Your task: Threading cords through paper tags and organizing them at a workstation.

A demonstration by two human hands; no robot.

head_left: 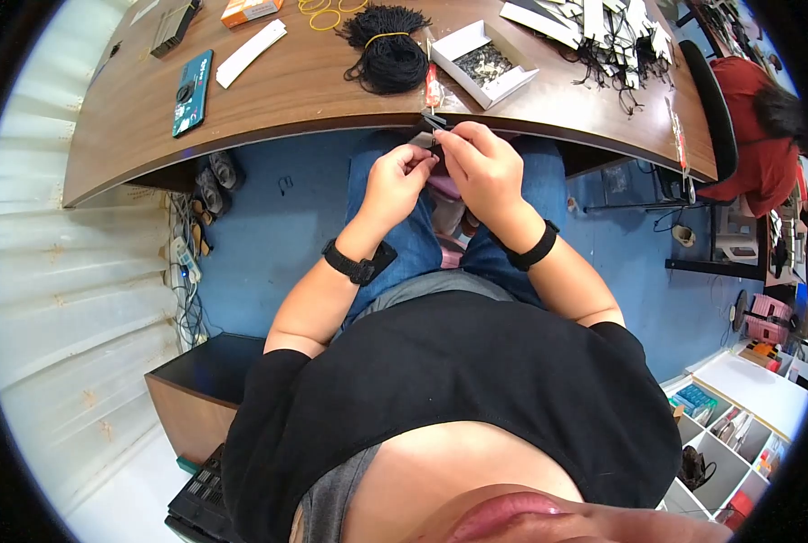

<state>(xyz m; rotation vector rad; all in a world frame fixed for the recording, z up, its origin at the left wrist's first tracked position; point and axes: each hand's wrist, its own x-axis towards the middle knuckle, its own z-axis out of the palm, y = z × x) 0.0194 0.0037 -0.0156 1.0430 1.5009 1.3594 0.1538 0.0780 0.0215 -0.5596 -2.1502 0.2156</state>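
Observation:
Both my hands meet over my lap, just in front of the table's near edge. My left hand (395, 187) is closed, its thumb and fingers pinching a small grey flat piece (421, 139). From the other side my right hand (487, 170) pinches at the same spot, its fingertips against a dark thin part that I cannot name. Straight ahead on the table lies a bundle of black cords (390, 68) tied with a yellow band. Right of it, a white open box (512, 86) holds many tiny dark and metallic pieces.
White tags with black cords (603, 36) are heaped at the table's far right. On the left lie a teal phone-shaped box (193, 95), a white strip (251, 54) and yellow rubber bands (324, 16). A person in red (748, 127) sits to the right. Cables (186, 271) run along the left wall.

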